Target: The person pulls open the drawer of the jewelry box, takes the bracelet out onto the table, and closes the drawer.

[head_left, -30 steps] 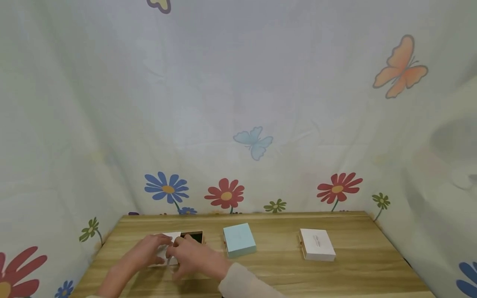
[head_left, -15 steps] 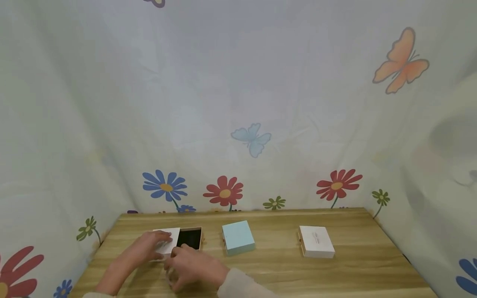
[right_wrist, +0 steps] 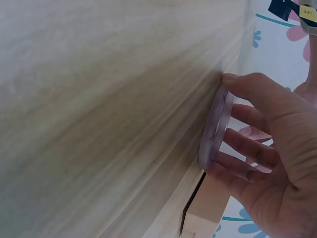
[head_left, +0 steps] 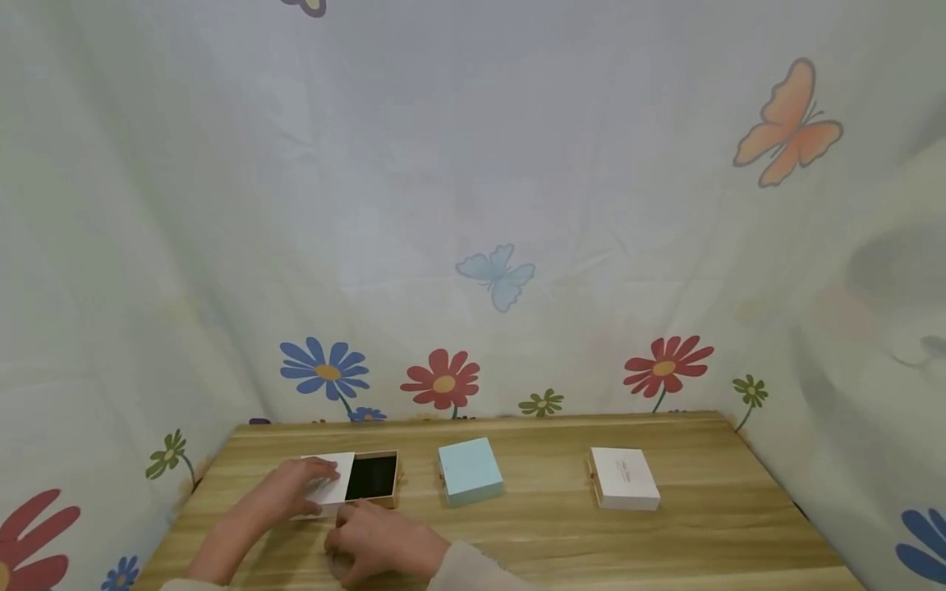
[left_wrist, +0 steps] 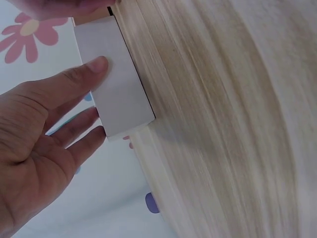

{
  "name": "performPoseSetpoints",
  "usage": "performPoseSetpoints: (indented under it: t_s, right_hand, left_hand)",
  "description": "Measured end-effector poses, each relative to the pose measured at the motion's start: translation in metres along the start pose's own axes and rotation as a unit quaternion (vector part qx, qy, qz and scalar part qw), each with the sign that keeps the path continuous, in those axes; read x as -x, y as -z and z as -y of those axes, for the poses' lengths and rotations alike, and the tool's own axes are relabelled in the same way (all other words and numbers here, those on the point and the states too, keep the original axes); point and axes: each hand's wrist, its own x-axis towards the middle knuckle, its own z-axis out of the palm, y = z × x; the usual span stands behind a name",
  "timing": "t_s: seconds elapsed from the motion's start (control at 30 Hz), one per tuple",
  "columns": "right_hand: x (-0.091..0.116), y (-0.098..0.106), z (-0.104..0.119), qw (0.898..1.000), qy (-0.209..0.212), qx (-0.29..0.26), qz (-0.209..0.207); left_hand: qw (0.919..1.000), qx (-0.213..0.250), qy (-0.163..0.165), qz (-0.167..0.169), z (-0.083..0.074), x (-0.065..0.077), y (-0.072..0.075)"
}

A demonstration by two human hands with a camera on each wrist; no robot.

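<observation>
Left hand (head_left: 296, 484): gripping the white slide box (head_left: 336, 487); thumb on its near wall, other fingers over the top.
Slide box: left part of the worktop (head_left: 547, 533), flat.
Drawer (head_left: 372, 478): sticking out of the box's right end, tan rim, black inside, small tab at its right edge.
Right hand (head_left: 380, 538): thumb and fingers curled round the edge of a clear flat piece (right_wrist: 216, 129), rounded outline.
Clear piece: low over the near side, just beside the box. Touching the worktop or not, can't tell from here.
Pale blue box (head_left: 470, 469): right of the drawer, well apart from it, closed, turned slightly.
Second white box (head_left: 624, 478): farther right, closed, small print on top, tab on its left side.
Backdrop (head_left: 562, 205): pale fabric past the worktop's far edge, printed flowers and butterflies.
Sleeves: light; the right cuff (head_left: 469, 569) shows best.
</observation>
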Motion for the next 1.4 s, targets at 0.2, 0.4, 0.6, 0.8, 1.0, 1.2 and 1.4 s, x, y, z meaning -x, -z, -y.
performPoseSetpoints:
  t_s: [0.2,0.4,0.6,0.8,1.0,1.2,1.4]
  right_hand:
    - [-0.004,0.001,0.003,0.999,-0.022,-0.013,0.031]
    - [-0.006,0.003,0.006,0.997,-0.048,-0.028,0.061]
    - [-0.006,0.006,0.007,0.995,-0.059,-0.042,0.073]
    - [-0.005,0.007,0.006,0.994,-0.054,-0.068,0.069]
    - [0.000,0.012,-0.001,0.994,-0.057,-0.088,0.026]
    - [0.011,0.024,-0.014,0.996,-0.071,-0.048,-0.036]
    - [0.020,0.030,-0.031,0.988,-0.121,-0.073,-0.059]
  left_hand:
    - [0.9999,0.011,0.007,0.000,0.002,0.000,0.001]
    - [0.9998,0.016,0.006,-0.002,0.001,0.000,0.000]
    - [0.9996,0.024,0.012,-0.001,-0.003,0.000,0.001]
    - [0.9993,0.025,0.027,0.007,-0.005,0.000,0.002]
    - [0.9999,0.010,0.003,0.003,-0.003,0.000,0.003]
    - [1.0000,0.007,0.002,-0.001,-0.003,0.001,0.003]
    - [0.9999,-0.006,-0.012,-0.009,-0.003,0.001,0.001]
